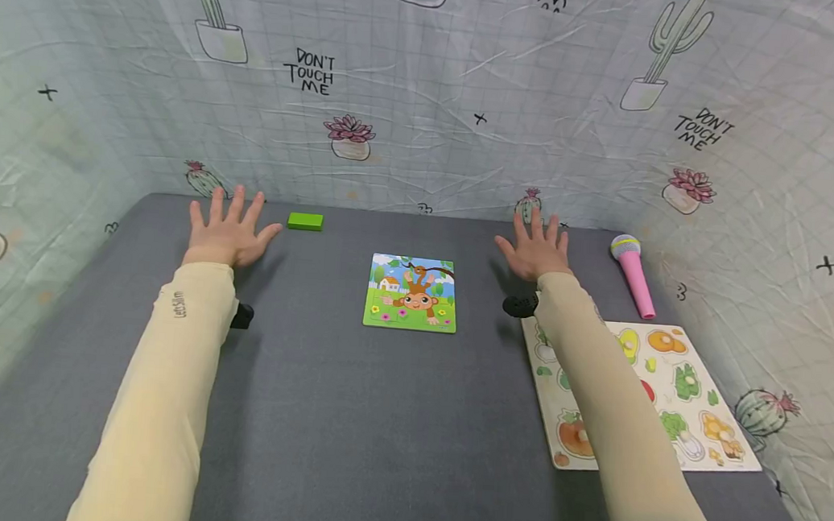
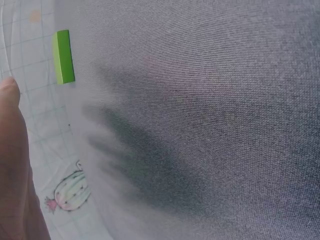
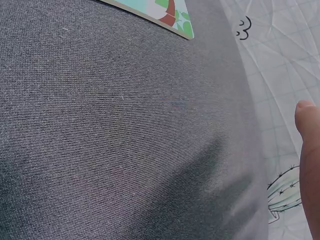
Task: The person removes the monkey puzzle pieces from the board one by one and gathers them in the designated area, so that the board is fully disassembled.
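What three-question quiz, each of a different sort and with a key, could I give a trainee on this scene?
1. Which hand is nearer the green block?
2. True or false: in the head view, the pink microphone lies to the right of the monkey picture board.
3. Fill in the blank: in the head view, the person's ____ hides part of the food-picture board.

Key:
1. The left hand.
2. True.
3. Right sleeve.
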The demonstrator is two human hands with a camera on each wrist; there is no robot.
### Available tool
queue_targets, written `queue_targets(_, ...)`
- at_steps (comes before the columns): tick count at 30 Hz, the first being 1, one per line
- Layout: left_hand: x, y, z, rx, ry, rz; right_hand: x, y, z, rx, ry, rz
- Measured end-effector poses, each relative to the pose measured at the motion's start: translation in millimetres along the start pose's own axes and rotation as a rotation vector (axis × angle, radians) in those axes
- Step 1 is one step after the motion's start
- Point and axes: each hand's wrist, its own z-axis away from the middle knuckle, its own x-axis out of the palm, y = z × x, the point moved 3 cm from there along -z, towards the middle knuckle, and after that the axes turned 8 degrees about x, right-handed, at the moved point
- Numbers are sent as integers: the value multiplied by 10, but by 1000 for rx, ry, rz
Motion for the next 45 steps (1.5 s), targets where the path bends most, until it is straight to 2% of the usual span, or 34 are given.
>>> queue_targets(4,16,48,12,29,-9,-1,34,-47,-7,-5,-2,-6)
queue_targets(6,40,160,-14,94,1,-5,59,-96,-7,-11,-10,-28)
queue_targets(9,140,474,-87,254,17,31,108,-227,10,-33,-40,-89)
queue_targets(12,306,856,-139,426,31,136,164,-421,50,-75,-77,-172)
queue_targets(14,422,1070,-151,493,39,226,201,-570,84,-115,-103,-224)
queue_targets(16,518,1231,-159,526,71,296,228,-703,122,-149,-132,-291)
queue_targets(19,640,1357,-175,527,123,355,263,-866,175,-171,-196,-437)
queue_targets(23,729,1376,-194,489,176,403,313,-1032,217,-176,-259,-641)
queue_targets(28,758,1339,-203,449,176,450,399,-1166,221,-204,-225,-761)
queue_targets(34,782,1326,-217,435,137,480,554,-1298,171,-222,-220,-802)
queue_targets(41,785,1323,-196,433,144,468,668,-1389,138,-201,-200,-767)
queue_targets(45,786,1340,-185,437,146,467,674,-1430,141,-235,-179,-718)
